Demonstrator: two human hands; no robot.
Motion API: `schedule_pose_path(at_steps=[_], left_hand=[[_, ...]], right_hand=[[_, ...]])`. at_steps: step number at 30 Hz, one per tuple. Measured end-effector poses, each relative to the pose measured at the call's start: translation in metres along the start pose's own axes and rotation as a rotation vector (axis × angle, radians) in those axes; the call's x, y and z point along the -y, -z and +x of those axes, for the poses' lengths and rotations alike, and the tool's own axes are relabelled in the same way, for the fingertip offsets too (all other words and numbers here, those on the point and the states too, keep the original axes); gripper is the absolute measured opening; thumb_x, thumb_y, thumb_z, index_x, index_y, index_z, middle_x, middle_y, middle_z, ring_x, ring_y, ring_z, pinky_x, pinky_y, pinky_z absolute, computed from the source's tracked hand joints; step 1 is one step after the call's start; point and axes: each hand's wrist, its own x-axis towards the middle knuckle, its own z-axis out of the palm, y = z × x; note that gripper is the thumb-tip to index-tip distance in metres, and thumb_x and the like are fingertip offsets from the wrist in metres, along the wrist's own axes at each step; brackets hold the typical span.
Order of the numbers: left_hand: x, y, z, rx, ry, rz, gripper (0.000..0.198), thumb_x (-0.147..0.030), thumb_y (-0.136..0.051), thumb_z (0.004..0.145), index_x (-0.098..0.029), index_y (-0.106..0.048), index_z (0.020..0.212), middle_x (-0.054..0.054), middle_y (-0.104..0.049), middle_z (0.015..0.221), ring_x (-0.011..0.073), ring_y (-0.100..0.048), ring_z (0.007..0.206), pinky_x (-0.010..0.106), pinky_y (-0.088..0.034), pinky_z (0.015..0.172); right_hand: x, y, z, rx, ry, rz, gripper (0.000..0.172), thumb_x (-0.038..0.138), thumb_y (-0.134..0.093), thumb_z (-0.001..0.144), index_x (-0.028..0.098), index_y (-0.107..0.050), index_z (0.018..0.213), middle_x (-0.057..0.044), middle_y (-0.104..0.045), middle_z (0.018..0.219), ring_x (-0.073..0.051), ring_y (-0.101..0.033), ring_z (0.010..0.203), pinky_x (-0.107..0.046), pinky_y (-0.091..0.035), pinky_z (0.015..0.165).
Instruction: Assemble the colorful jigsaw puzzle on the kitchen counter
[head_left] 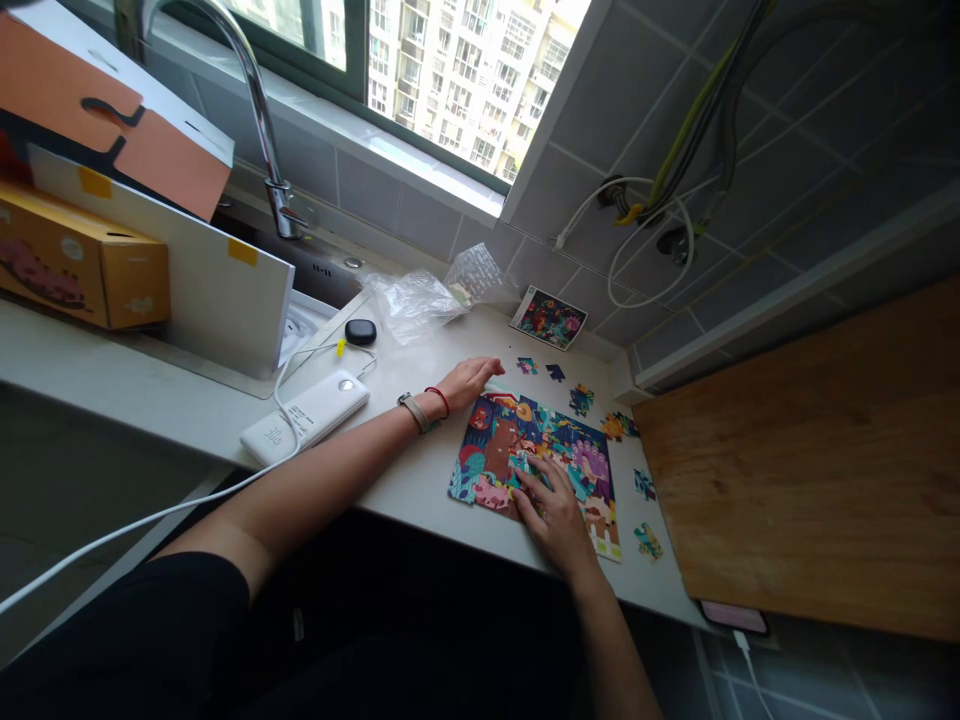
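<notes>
A mostly assembled jigsaw puzzle (499, 445) with colourful animals lies flat on the counter. My right hand (555, 505) rests on its lower middle, fingers spread and fingertips touching the pieces near a pale teal patch. The palm hides part of the puzzle. Beside the puzzle's upper left corner, my left hand (471, 380) lies on the counter, fingers stretched out and holding nothing. Loose puzzle pieces are scattered around: a dark blue piece (555, 372) and a multicoloured piece (581, 400) above, an orange piece (615, 426) and a yellowish-green piece (648, 541) on the right.
A picture card (548, 318) and crumpled clear plastic (420, 305) lie toward the wall. Left of my arm are a white power bank (306, 416) with a cable and a black case (361, 332). A wooden board (810, 460) borders the right; boxes (135, 280) stand by the sink.
</notes>
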Motion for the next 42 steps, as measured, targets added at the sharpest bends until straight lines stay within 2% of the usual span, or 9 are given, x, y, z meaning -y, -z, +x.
schedule_pose_path(at_steps=[6, 13, 17, 20, 23, 25, 28, 35, 42], left_hand=[[0.001, -0.003, 0.0, 0.06, -0.081, 0.108, 0.066, -0.051, -0.02, 0.112, -0.014, -0.074, 0.113, 0.011, -0.075, 0.118, 0.0282, -0.068, 0.115, 0.04, -0.049, 0.109], [0.003, -0.008, -0.001, 0.13, -0.185, 0.209, 0.058, -0.045, -0.023, 0.113, -0.017, -0.073, 0.11, 0.011, -0.075, 0.11, 0.0252, -0.068, 0.106, 0.039, -0.05, 0.104], [0.002, -0.013, -0.003, 0.191, -0.269, 0.262, 0.049, -0.045, -0.035, 0.111, -0.016, -0.074, 0.106, 0.013, -0.074, 0.105, 0.0252, -0.068, 0.103, 0.039, -0.051, 0.102], [0.002, -0.018, -0.007, 0.222, -0.319, 0.297, 0.037, -0.044, -0.051, 0.106, -0.016, -0.075, 0.111, 0.014, -0.073, 0.115, 0.0268, -0.067, 0.112, 0.04, -0.05, 0.106], [0.002, -0.023, -0.014, 0.246, -0.35, 0.333, 0.032, -0.042, -0.064, 0.098, -0.018, -0.075, 0.117, 0.015, -0.069, 0.129, 0.0323, -0.062, 0.126, 0.047, -0.046, 0.114], [0.002, -0.027, -0.019, 0.262, -0.351, 0.37, 0.038, -0.045, -0.069, 0.094, -0.02, -0.074, 0.123, 0.016, -0.066, 0.137, 0.039, -0.055, 0.136, 0.056, -0.042, 0.117], [0.001, -0.032, -0.023, 0.29, -0.313, 0.462, 0.05, -0.052, -0.072, 0.092, -0.02, -0.071, 0.131, 0.016, -0.062, 0.145, 0.0465, -0.044, 0.146, 0.064, -0.038, 0.118], [-0.002, -0.034, -0.024, 0.343, -0.277, 0.506, 0.047, -0.053, -0.069, 0.096, -0.024, -0.07, 0.133, 0.013, -0.058, 0.152, 0.0465, -0.039, 0.15, 0.065, -0.035, 0.119], [0.001, -0.034, -0.023, 0.358, -0.239, 0.489, 0.05, -0.057, -0.067, 0.096, -0.028, -0.067, 0.137, 0.012, -0.055, 0.154, 0.0449, -0.038, 0.151, 0.068, -0.032, 0.12]], right_hand=[[0.003, 0.001, 0.001, -0.017, -0.026, -0.067, 0.03, 0.036, -0.062, 0.1, 0.031, -0.077, 0.126, -0.009, -0.067, 0.141, -0.037, -0.055, 0.137, -0.065, -0.041, 0.117], [0.001, 0.001, -0.001, -0.031, -0.069, -0.029, 0.038, 0.045, -0.059, 0.102, 0.028, -0.073, 0.133, -0.012, -0.065, 0.143, -0.035, -0.055, 0.137, -0.061, -0.042, 0.116], [-0.029, 0.013, -0.006, -0.194, -0.218, -0.012, 0.049, 0.054, -0.056, 0.102, 0.023, -0.07, 0.136, -0.015, -0.066, 0.14, -0.034, -0.057, 0.136, -0.06, -0.043, 0.117], [-0.066, 0.024, -0.013, -0.268, -0.376, -0.047, 0.059, 0.06, -0.048, 0.102, 0.018, -0.071, 0.135, -0.018, -0.065, 0.142, -0.035, -0.054, 0.138, -0.06, -0.041, 0.12], [-0.094, 0.027, -0.021, -0.184, -0.439, -0.035, 0.064, 0.064, -0.039, 0.103, 0.02, -0.071, 0.137, -0.016, -0.064, 0.146, -0.034, -0.053, 0.141, -0.06, -0.036, 0.124], [-0.103, 0.025, -0.025, -0.136, -0.444, -0.008, 0.063, 0.063, -0.036, 0.105, 0.023, -0.069, 0.14, -0.013, -0.061, 0.151, -0.031, -0.05, 0.145, -0.058, -0.034, 0.126], [-0.102, 0.02, -0.028, -0.138, -0.462, -0.007, 0.061, 0.061, -0.034, 0.106, 0.025, -0.067, 0.143, -0.011, -0.057, 0.156, -0.03, -0.047, 0.149, -0.058, -0.034, 0.125], [-0.093, 0.015, -0.026, -0.157, -0.507, -0.075, 0.062, 0.062, -0.035, 0.106, 0.024, -0.066, 0.144, -0.013, -0.058, 0.156, -0.033, -0.049, 0.147, -0.061, -0.032, 0.124], [-0.089, 0.016, -0.029, -0.361, -0.524, -0.106, 0.058, 0.056, -0.041, 0.102, 0.017, -0.073, 0.131, -0.019, -0.066, 0.144, -0.036, -0.057, 0.137, -0.059, -0.04, 0.117]])
